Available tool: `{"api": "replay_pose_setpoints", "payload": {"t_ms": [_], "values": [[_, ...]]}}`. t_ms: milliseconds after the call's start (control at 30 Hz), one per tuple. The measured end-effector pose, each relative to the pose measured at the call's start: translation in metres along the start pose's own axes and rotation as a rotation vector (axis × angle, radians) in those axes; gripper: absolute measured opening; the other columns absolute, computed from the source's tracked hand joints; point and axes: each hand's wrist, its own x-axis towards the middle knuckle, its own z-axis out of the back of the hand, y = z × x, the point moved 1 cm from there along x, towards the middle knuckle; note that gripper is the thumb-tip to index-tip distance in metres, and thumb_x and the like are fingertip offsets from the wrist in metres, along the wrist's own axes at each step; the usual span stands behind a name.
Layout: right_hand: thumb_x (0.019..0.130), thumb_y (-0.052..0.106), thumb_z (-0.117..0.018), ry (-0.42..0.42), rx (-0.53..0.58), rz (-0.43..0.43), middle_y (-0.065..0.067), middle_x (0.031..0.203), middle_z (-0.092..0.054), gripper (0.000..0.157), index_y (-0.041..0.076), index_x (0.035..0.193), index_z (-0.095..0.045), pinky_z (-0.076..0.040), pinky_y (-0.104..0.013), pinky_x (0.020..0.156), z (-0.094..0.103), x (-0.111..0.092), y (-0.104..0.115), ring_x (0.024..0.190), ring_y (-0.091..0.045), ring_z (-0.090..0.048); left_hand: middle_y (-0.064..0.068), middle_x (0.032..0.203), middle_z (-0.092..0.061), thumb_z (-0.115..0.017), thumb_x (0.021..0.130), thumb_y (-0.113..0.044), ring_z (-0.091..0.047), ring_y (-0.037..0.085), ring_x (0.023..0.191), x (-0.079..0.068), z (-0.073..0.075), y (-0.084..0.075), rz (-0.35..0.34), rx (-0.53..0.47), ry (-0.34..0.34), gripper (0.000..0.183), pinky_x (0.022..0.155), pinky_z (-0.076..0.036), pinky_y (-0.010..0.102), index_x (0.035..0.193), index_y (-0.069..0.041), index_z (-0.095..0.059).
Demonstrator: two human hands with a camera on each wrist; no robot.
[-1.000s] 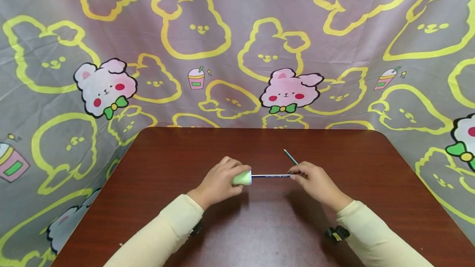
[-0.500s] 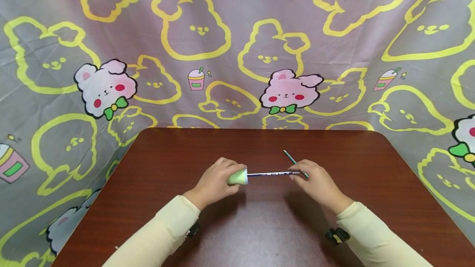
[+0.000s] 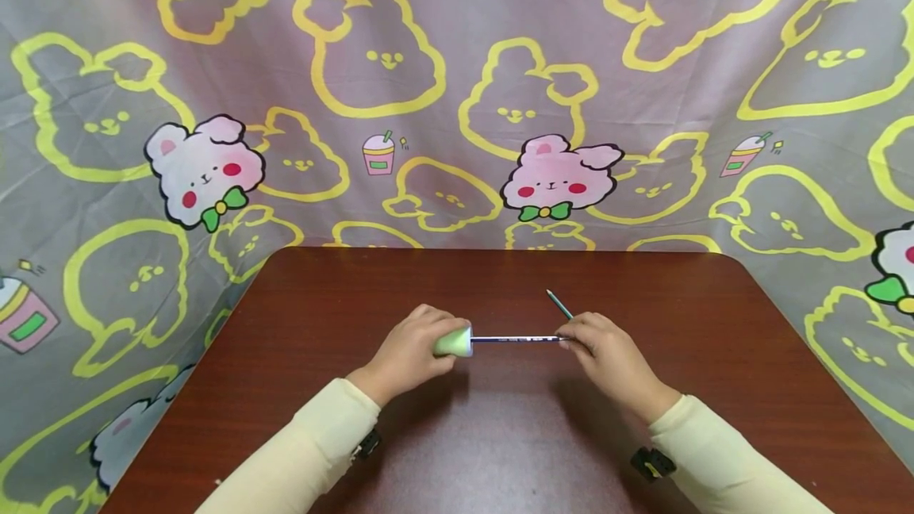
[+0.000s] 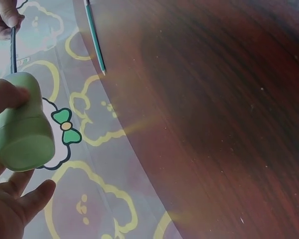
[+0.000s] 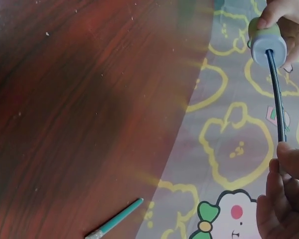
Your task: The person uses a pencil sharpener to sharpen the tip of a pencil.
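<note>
My left hand [image 3: 408,349] grips a light green pencil sharpener [image 3: 451,342] above the middle of the table. In the right wrist view, a dark blue pencil [image 5: 276,94] goes into the hole in the sharpener's pale front face. The pencil lies almost level between the hands; its inserted tip is hidden. My right hand [image 3: 608,355] pinches the pencil's other end between thumb and fingers. Just beyond that hand, a teal pencil [image 3: 559,303] lies on the table, partly covered by the hand in the head view.
A dark red-brown wooden table [image 3: 385,284] spreads beneath both hands. Behind it and at its sides hangs a grey-pink curtain [image 3: 443,46] with yellow outlines and cartoon rabbits. Small light specks dot the tabletop.
My left hand has shifted slightly left with the sharpener, showing more pencil between the hands. My right fingers loosened, showing the pencil's end, then closed around it again. The teal pencil has stayed put.
</note>
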Motion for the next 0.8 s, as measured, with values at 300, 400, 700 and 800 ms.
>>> {"api": "replay_pose_setpoints", "payload": {"t_ms": [300,400,700,800], "values": [[0.067,-0.009,-0.080,-0.073,-0.003,0.077,0.005,0.085,-0.064,0.026,0.007,0.085,-0.071,-0.049,-0.026,0.067,-0.0023,-0.0034,0.0015,0.078,-0.011,-0.057,0.001,0.103,-0.069,-0.080,0.070,-0.013,-0.057,0.018,0.096,0.0017,0.0022,-0.0027,-0.031,0.009,-0.008,0.045,0.081,-0.052,0.032,0.114,-0.014,-0.070],[0.067,-0.007,-0.081,-0.089,-0.015,0.081,0.004,0.085,-0.064,0.026,0.008,0.086,-0.071,-0.048,-0.026,0.068,-0.0040,-0.0046,0.0009,0.079,-0.011,-0.056,0.001,0.103,-0.070,-0.080,0.070,-0.013,-0.057,0.018,0.095,0.0019,0.0032,-0.0034,-0.016,0.000,-0.010,0.045,0.081,-0.052,0.033,0.114,-0.013,-0.070],[0.063,-0.003,-0.083,-0.129,-0.048,0.063,0.003,0.087,-0.064,0.030,0.011,0.087,-0.072,-0.046,-0.027,0.070,-0.0053,-0.0097,-0.0035,0.083,-0.014,-0.057,0.000,0.104,-0.070,-0.080,0.071,-0.013,-0.058,0.018,0.095,0.0011,0.0019,-0.0037,0.036,-0.069,0.003,0.045,0.081,-0.051,0.034,0.114,-0.013,-0.070],[0.063,-0.001,-0.084,-0.144,-0.052,0.091,0.004,0.087,-0.065,0.030,0.011,0.088,-0.073,-0.046,-0.027,0.069,-0.0057,-0.0101,-0.0039,0.082,-0.013,-0.057,0.000,0.105,-0.070,-0.080,0.071,-0.012,-0.058,0.018,0.095,0.0003,0.0020,-0.0033,0.044,-0.090,0.003,0.045,0.082,-0.050,0.034,0.115,-0.013,-0.070]]}}
